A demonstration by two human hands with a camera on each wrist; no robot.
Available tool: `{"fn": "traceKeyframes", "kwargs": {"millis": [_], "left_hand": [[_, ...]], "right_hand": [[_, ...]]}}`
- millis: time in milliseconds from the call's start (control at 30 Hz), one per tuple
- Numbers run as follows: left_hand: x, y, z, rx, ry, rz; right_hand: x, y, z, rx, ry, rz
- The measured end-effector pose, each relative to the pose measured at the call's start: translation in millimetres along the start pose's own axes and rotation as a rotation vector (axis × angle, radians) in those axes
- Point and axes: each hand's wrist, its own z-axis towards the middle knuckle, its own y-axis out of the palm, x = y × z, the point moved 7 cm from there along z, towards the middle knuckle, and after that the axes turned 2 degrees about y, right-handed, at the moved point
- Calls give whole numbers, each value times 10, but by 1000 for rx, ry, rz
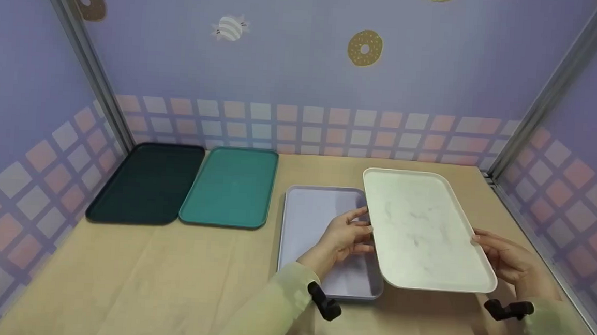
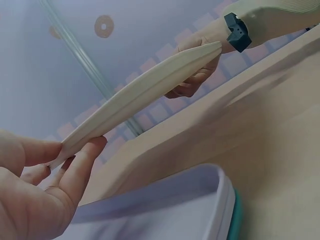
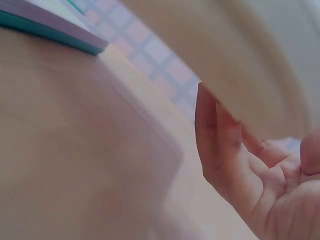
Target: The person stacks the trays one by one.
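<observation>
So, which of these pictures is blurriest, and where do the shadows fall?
Head view: fairly crisp, with soft shadow on the table below the cream tray; left wrist view: a little hazy, with dim shadow across the tabletop; right wrist view: blurriest, the tray soft up close, a broad shadow on the table.

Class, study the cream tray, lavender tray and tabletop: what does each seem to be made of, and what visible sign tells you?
Cream tray: probably moulded plastic with a soft sheen; its rim and rounded corners look one piece.
Lavender tray: likely plastic too, matte, judging by its even colour and raised rim.
Tabletop: perhaps wood or a wood-effect covering, dull, with faint streaks.
</observation>
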Motion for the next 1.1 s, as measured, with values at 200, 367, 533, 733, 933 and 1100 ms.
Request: {"fn": "traceKeyframes", "kwargs": {"millis": [200,367,533,733,933,1100], "left_hand": [[64,-211,-58,25,8,33],[128,-396,-129,38,23,26],[190,-587,-219,42,37,13],[261,-828,-314,43,55,11],[328,-1077,-412,55,57,33],[356,-1287,-480,81,46,55]], "right_hand": [[4,181,132,-32,-24,-20],[46,355,269,-53,-26,-36],[103,529,390,-49,-32,-70],[204,709,545,17,-27,-96],[334,846,675,120,-8,-119],[433,968,776,181,-14,-146]]}}
